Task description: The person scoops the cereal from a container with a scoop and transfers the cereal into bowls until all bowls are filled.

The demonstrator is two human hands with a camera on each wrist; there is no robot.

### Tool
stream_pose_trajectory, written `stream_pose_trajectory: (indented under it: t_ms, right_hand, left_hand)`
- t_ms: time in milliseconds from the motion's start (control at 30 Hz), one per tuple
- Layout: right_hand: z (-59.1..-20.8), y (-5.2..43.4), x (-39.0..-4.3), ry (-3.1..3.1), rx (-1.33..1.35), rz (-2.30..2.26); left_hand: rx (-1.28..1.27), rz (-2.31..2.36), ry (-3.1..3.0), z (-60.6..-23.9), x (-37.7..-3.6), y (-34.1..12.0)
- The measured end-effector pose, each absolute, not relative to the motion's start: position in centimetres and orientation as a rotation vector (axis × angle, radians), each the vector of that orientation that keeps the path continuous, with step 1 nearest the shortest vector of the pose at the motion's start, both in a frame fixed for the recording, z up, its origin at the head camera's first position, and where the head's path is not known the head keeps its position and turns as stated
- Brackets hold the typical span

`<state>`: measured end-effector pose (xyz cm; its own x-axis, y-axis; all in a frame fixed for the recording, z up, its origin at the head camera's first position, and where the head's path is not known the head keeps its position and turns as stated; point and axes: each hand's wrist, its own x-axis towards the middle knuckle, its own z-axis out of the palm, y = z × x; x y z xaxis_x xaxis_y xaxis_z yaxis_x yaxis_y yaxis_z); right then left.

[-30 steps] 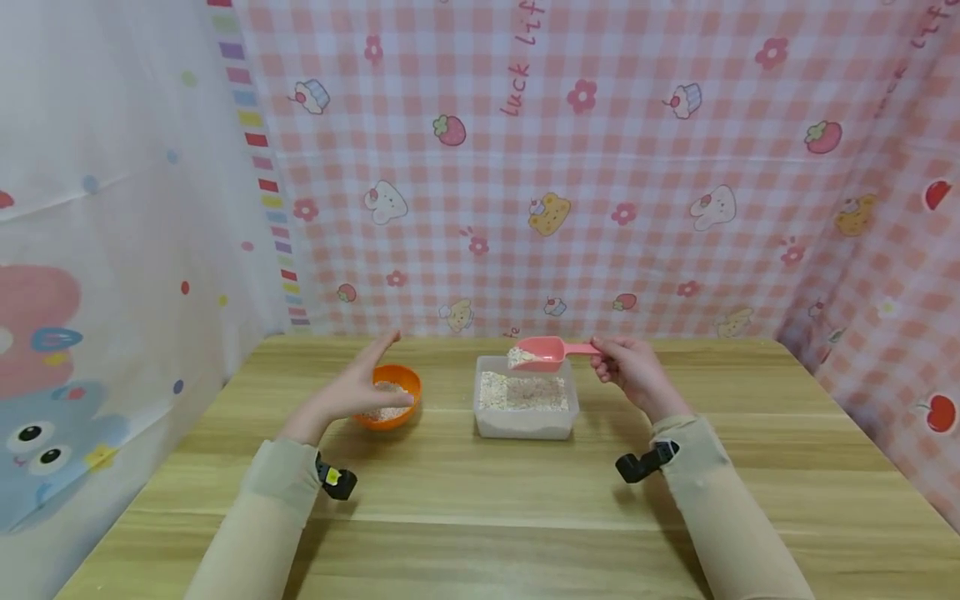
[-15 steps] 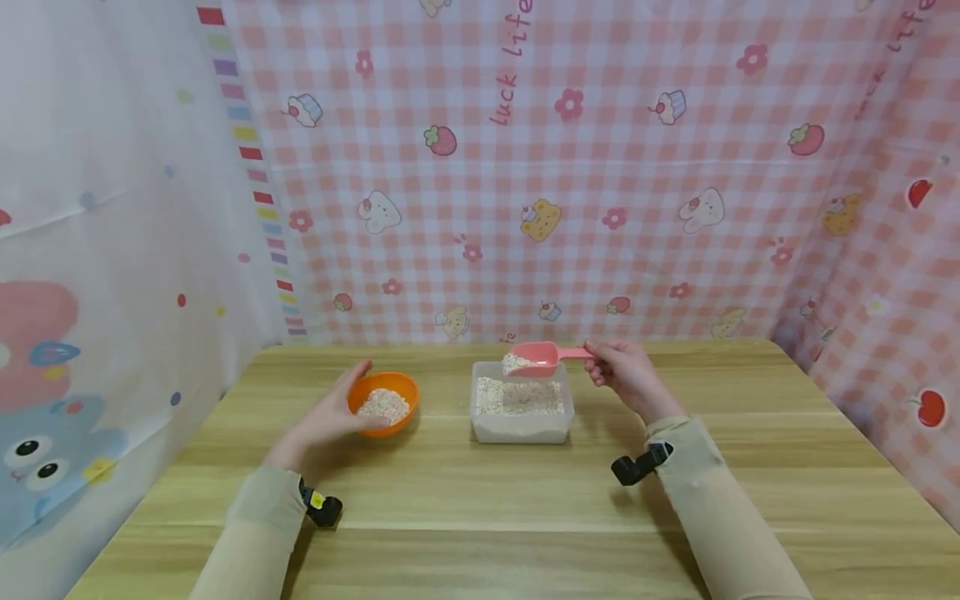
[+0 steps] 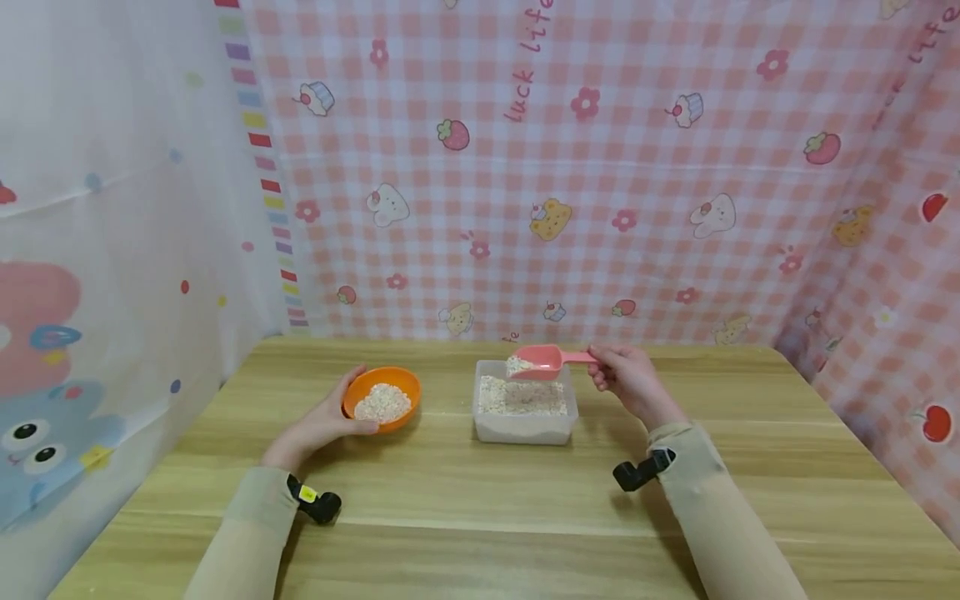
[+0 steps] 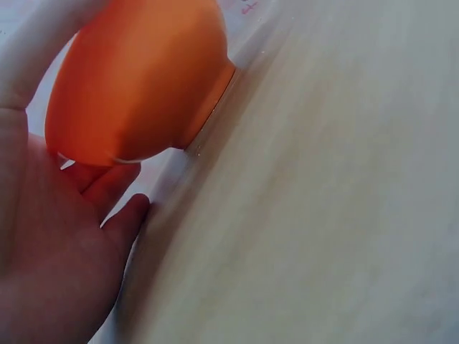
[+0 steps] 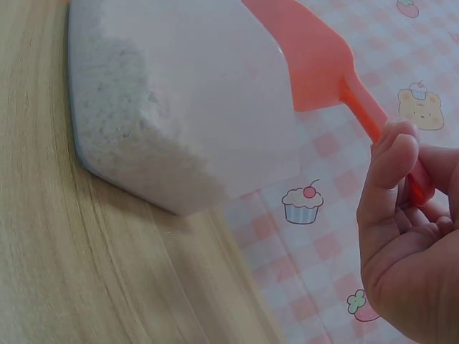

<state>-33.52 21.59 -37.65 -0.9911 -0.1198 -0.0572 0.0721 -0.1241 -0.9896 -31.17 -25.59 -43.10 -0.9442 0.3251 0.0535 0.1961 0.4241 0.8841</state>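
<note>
An orange bowl [image 3: 381,398] part filled with oat flakes stands on the wooden table [image 3: 480,492]. My left hand [image 3: 339,414] cups its left side, thumb at the front and fingers round the back. In the left wrist view the orange bowl [image 4: 136,79] sits against my palm [image 4: 50,244]. A clear plastic box [image 3: 524,425] of oat flakes stands to the right of the bowl. My right hand [image 3: 617,372] pinches the handle of a pink scoop [image 3: 542,360], which carries flakes just above the box's far edge. The right wrist view shows the box [image 5: 179,107], the scoop [image 5: 315,57] and my fingers [image 5: 391,172] on the handle.
Pink checked cloth [image 3: 600,167] hangs behind and to the right of the table. A white printed curtain [image 3: 112,250] closes the left side. Bare wood lies in front of the bowl and box and to the right of my right hand.
My left hand came down from above the orange bowl to its left side and closed round it. The scoop has stayed over the box with its load of flakes.
</note>
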Motion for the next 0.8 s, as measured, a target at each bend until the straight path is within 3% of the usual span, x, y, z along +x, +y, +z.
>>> stream_pose_trajectory:
  t_ms: [500,800]
  right_hand:
    - [-37.4,20.4,-33.8,1.951,-0.052,-2.329]
    - [-36.2,17.2,-34.6,2.057,-0.201,-2.230]
  left_hand:
    - [0.444,1.581,2.499,-43.4,-30.9,-25.6]
    - [0.433,1.577,2.504,-43.3,-30.8,-25.6]
